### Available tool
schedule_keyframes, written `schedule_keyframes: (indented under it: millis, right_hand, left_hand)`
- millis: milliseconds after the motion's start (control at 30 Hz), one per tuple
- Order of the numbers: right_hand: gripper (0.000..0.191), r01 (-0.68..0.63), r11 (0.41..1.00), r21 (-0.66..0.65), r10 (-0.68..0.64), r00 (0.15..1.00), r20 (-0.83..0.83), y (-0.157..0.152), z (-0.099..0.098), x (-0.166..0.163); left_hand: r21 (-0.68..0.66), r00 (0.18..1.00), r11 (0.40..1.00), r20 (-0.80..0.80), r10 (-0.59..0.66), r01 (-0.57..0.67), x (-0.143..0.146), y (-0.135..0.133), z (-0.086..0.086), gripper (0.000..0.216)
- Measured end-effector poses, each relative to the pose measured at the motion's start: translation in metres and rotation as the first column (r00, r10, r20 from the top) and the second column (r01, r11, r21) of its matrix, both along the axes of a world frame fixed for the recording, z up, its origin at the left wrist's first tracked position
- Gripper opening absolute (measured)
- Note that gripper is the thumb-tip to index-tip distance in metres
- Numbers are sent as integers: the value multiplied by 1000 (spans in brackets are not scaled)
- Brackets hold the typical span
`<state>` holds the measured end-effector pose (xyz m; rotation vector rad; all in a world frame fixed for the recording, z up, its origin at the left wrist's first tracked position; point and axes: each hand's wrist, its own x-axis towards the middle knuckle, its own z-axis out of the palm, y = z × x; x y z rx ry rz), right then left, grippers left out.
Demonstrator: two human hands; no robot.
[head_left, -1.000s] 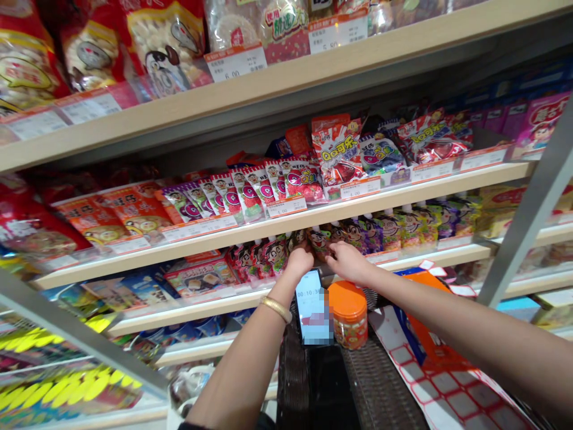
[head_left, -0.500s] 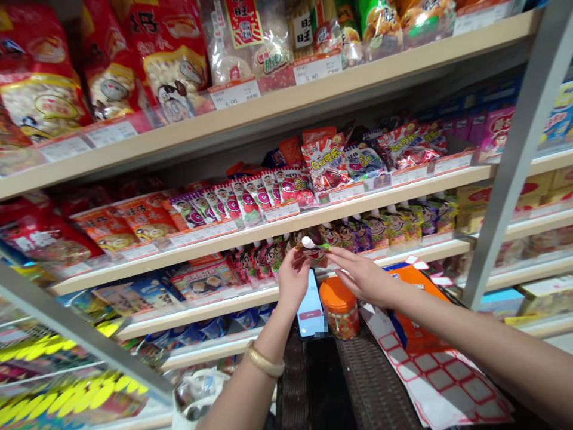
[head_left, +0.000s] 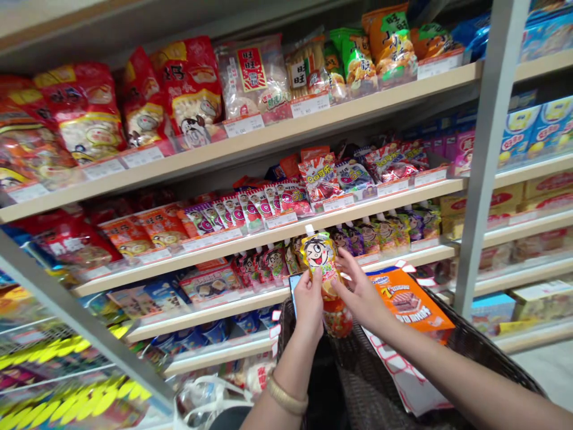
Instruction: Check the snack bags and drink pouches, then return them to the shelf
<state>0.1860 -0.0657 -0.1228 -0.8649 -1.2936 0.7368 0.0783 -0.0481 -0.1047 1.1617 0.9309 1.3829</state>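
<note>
Upright between my hands is a yellow spouted jelly pouch [head_left: 319,254] with a white cap and a winking cartoon face turned towards me. My left hand [head_left: 310,301] grips its lower left side, thumb on the front. The fingers and thumb of my right hand [head_left: 358,292] hold its right edge. Just below and behind the pouch is a clear jar [head_left: 338,322] of small colourful pieces, its lid mostly covered. A phone [head_left: 293,289] shows partly behind my left hand. To the right of my right hand lies an orange Ovaltine packet [head_left: 409,298].
A dark wicker basket [head_left: 492,358] carries the packet, the jar and a sheet with red-outlined labels [head_left: 403,373]. Shelves [head_left: 242,143] ahead hold bagged snacks, gummy packets [head_left: 293,198] and similar pouches [head_left: 369,236]. A grey post [head_left: 490,155] stands right; a white bag [head_left: 210,397] sits lower left.
The pouch has turned from lying nearly flat, cap towards me, to upright with its front facing me. My hands stay on it. The view has tilted up, showing more of the top shelf.
</note>
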Motion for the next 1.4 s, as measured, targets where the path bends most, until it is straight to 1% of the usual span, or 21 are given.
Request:
schedule_keyframes:
  millis: [67, 167, 300, 433, 533, 700, 933, 1233, 1400]
  right_hand:
    - [57, -43, 995, -90, 43, 999, -10, 6, -16, 0]
    - [47, -42, 990, -136, 44, 999, 7, 11, -27, 4]
    - [47, -26, 993, -114, 33, 998, 59, 11, -26, 8]
    - [48, 2, 995, -98, 11, 991, 137, 11, -26, 9]
    - [49, 17, 996, -92, -2, 987, 158, 12, -29, 10]
    - [50, 35, 997, -76, -22, 984, 174, 13, -32, 11]
    - [49, -32, 996, -84, 41, 994, 106, 11, -31, 10]
    - [43, -64, 995, -76, 69, 996, 59, 9, -27, 9]
    - [42, -80, 994, -80, 84, 995, 51, 7, -25, 10]
  left_hand:
    - [9, 1000, 1000, 18, -7, 7, -1, 1, -7, 47]
    - [67, 999, 997, -33, -27, 29, -6, 5, -15, 47]
    - [178, 987, 983, -158, -24, 52, -11, 6, -22, 47]
    - [217, 978, 972, -202, -44, 89, -13, 4, -25, 57]
    - [221, 974, 970, -219, -56, 105, -13, 3, -25, 62]
    - [208, 974, 971, -215, -70, 115, -12, 1, -28, 63]
    - [206, 984, 973, -165, -66, 100, -10, 2, -31, 67]
    - [173, 984, 983, -177, -34, 65, -10, 3, -33, 69]
    - [169, 985, 983, -166, -37, 66, -9, 3, -32, 69]
